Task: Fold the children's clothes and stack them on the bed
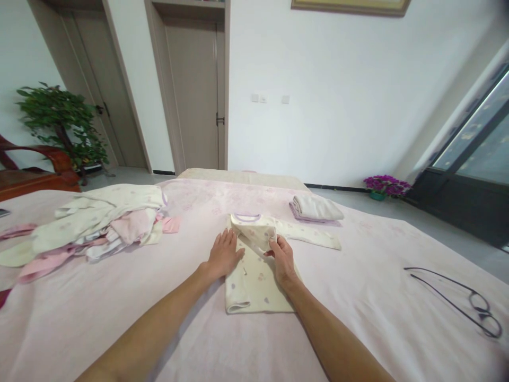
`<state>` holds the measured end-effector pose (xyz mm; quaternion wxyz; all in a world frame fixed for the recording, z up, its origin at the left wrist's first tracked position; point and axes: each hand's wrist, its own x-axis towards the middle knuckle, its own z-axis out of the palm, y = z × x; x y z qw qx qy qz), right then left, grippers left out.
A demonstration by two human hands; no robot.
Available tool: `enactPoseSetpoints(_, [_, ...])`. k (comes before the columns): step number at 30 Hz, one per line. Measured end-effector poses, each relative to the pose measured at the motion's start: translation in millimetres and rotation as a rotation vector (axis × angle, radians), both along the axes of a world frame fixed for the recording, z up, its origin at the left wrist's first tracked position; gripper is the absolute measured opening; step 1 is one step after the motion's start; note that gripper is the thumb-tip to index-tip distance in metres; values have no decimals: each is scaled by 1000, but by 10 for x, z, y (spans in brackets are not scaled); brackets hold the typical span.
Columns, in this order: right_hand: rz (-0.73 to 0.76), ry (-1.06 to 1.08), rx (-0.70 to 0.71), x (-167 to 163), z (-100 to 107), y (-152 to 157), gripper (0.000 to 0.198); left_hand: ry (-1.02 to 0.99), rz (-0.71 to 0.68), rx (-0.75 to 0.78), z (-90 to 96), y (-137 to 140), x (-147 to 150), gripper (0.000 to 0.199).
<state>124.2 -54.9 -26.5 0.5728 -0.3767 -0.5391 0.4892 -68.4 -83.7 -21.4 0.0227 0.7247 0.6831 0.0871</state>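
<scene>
A small cream shirt (260, 289) with a lilac neckline and pale printed shapes lies partly folded on the pink bedspread (199, 345). One of its sleeves reaches out to the right, and another part is folded across the chest. My left hand (225, 253) rests flat on the shirt's left edge, fingers stretched out. In my right hand (283, 260), thumb and fingers pinch a fold of the shirt near the base of that sleeve.
Crumpled clothes (115, 223) lie heaped at the left. Behind the shirt to the right sits a folded stack of cloth (316, 208). Black-framed eyeglasses (479, 302) lie at the right. Past the bed stand a potted plant (59, 122) and purple flowers (385, 185).
</scene>
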Motion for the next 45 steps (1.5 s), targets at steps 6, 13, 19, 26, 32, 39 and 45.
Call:
enactPoseSetpoints(6, [42, 6, 3, -20, -35, 23, 30, 5, -80, -53, -21, -133, 143, 75])
enactPoseSetpoints(13, [79, 0, 23, -21, -78, 57, 28, -36, -258, -73, 63, -609, 385, 79])
enactPoseSetpoints(19, [84, -13, 15, -12, -83, 43, 29, -75, -205, -83, 61, -765, 325, 80])
enactPoseSetpoints(26, [116, -72, 26, -27, -47, 7, 27, -129, -416, -218, 155, -1147, 423, 85])
enactPoseSetpoints(32, [185, -251, 128, -23, 16, -120, 23, -221, -489, -12, 216, -1330, 310, 56])
enactPoseSetpoints(39, [235, -593, 444, -47, 129, -254, 17, -60, -362, 274, 71, -1416, 265, 18])
enactPoseSetpoints(45, [269, -720, 599, -69, 142, -303, 23, -18, -346, 354, 3, -1279, 283, 13])
